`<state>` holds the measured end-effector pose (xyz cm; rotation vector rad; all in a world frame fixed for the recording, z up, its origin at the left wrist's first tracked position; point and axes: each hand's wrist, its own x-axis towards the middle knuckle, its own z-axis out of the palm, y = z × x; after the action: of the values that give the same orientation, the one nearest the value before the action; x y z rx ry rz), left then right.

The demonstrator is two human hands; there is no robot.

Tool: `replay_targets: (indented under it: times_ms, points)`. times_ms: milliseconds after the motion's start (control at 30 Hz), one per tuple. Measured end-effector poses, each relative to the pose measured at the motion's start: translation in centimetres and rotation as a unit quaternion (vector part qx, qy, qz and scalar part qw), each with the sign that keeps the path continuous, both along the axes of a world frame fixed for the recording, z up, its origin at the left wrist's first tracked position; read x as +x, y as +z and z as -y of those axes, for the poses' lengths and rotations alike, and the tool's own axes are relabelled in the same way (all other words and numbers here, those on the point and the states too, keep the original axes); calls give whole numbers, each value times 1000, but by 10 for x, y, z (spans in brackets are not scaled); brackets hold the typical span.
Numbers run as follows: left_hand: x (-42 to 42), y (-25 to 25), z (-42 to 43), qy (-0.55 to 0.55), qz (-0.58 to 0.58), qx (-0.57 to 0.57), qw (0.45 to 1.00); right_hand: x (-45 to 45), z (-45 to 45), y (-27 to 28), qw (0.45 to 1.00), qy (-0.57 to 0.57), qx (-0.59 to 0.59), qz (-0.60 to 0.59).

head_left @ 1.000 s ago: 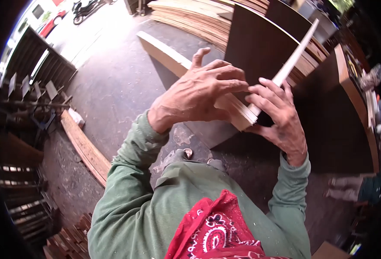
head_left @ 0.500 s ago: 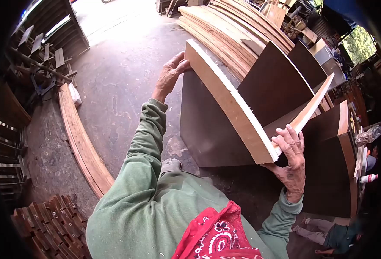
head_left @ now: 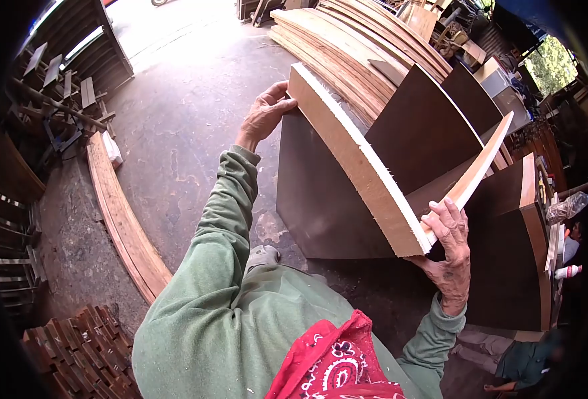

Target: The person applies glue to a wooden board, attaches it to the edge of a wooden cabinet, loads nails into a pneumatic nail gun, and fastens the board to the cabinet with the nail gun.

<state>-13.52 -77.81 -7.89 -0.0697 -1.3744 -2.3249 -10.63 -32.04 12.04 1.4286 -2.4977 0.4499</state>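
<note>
1. Board of light-brown wood, long and flat-faced with a ragged whitish edge (head_left: 359, 166), slants across the person's front, one hand at each end; this wide spread probably steadies its length.

2. The left hand (head_left: 265, 114) has its fingers pinched on the board's far end, the thumb toward the near side. What its other fingertips press behind the wood is hidden.

3. The right hand (head_left: 450, 249) has its fingers curled over a thin, pale, tapering wooden strip (head_left: 478, 167), gripping it just beside the board's near end. The thumb passes beneath that corner, so one hand seems to bear on both pieces.

4. The strip points away toward the upper right, at an angle to the board; holding both at this corner likely keeps their ends together.

5. Beyond the board shows a broad, flat, dark-brown panel (head_left: 317, 199); whether they touch is unclear.

6. Farther off, a stack of long, light-coloured wooden planks (head_left: 327, 56) lies lengthwise, presumably layered flat for tidy storage, near a dark, upright sheet with a pale edge (head_left: 420, 133).
</note>
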Motion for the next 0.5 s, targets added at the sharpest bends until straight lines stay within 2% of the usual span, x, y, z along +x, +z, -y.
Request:
replay_targets:
  times_ms: [500]
  points:
    - [-9,-24,14,-53,-36,87,994,-1,-3,-2,1000,7,2,-2]
